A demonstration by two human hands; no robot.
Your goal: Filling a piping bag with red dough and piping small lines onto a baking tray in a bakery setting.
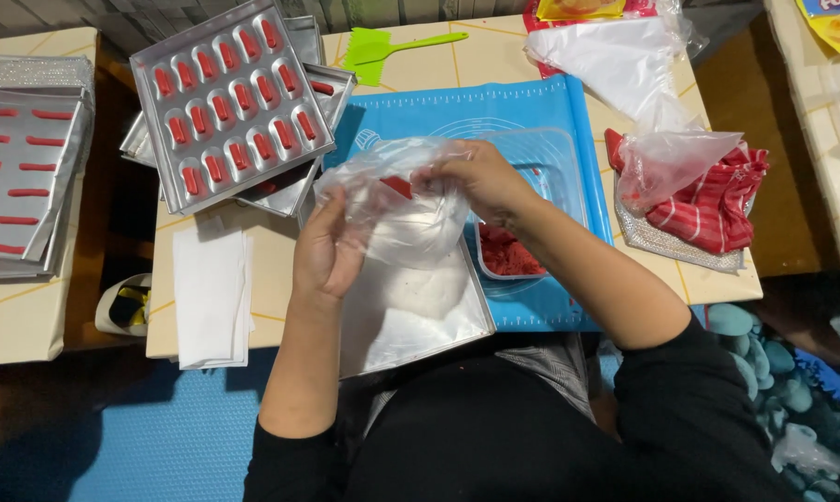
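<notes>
My left hand (pixel 329 249) grips the left side of a clear plastic bag (pixel 410 218) that holds a white lump of dough. My right hand (pixel 480 181) reaches into the bag's mouth from the right, fingers closed on the plastic and a small red piece (pixel 397 186). The bag hangs just above a metal tray (pixel 457 321) at the table's near edge. A clear tub of red filling (pixel 505 253) stands right of the bag on a blue silicone mat (pixel 541 107).
A metal mould tray (pixel 229 102) with several red sticks lies on stacked trays at the back left. More trays (pixel 25 172) sit on a table at far left. White paper sheets (pixel 211 297), a green spatula (pixel 383 48), plastic bags (pixel 666 163) and a red striped cloth (pixel 713 209) surround the mat.
</notes>
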